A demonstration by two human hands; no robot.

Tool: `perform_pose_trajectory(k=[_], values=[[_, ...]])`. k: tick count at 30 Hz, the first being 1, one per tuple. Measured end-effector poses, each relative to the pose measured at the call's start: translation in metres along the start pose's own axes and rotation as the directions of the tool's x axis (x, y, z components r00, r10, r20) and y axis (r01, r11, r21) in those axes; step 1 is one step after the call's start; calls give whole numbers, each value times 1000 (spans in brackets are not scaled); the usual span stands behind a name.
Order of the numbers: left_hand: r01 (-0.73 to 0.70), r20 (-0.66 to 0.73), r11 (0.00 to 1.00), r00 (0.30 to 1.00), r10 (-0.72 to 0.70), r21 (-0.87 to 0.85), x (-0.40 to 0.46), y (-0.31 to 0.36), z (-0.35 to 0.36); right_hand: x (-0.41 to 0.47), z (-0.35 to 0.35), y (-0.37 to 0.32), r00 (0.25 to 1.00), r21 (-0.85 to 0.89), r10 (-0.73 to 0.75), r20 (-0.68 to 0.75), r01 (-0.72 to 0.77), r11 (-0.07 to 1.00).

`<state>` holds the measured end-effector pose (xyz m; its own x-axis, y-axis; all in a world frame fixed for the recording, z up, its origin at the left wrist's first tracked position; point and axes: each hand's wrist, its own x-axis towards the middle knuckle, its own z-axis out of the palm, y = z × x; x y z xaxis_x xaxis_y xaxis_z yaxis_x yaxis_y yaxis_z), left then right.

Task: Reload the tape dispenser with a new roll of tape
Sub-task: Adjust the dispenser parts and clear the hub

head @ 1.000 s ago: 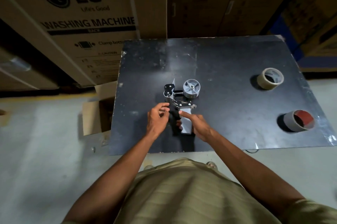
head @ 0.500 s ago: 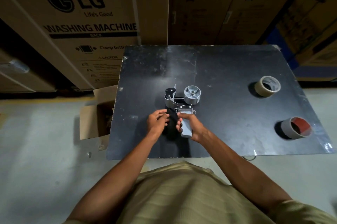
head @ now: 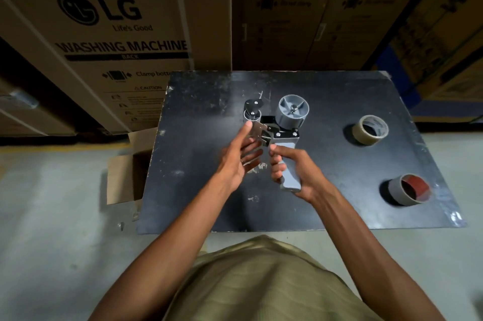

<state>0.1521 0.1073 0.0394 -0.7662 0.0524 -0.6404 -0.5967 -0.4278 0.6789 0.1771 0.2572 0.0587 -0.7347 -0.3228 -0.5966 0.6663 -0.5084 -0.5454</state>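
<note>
A grey and black tape dispenser (head: 281, 127) is lifted above the black table (head: 339, 179), its bare grey spool hub facing up with no roll on it. My right hand (head: 292, 171) is shut around its grey handle. My left hand (head: 239, 158) is open beside it, fingers spread, with the thumb tip touching the metal plate near the front roller. A beige tape roll (head: 370, 129) lies at the table's right. A second roll (head: 409, 190), grey outside and red inside, lies nearer the right front corner.
Tall cardboard washing-machine boxes (head: 117, 33) stand behind the table. A small opened carton (head: 128, 171) sits on the grey floor at the table's left edge. My olive shirt fills the bottom of the view.
My right hand has lifted the dispenser off the table by its handle. My left hand has opened from a pinch on the frame and now rests its thumb against it.
</note>
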Motion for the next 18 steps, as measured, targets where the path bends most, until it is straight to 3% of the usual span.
perform_pose_trajectory(k=[6, 18], values=[[-25, -10, 997, 1000, 24, -78, -43, 16, 39, -56, 9, -27, 998, -139, -61, 22, 63, 988], [-80, -80, 991, 994, 72, -106, -72, 18, 70, -73, -1, -44, 999, -140, -49, 10, 49, 989]])
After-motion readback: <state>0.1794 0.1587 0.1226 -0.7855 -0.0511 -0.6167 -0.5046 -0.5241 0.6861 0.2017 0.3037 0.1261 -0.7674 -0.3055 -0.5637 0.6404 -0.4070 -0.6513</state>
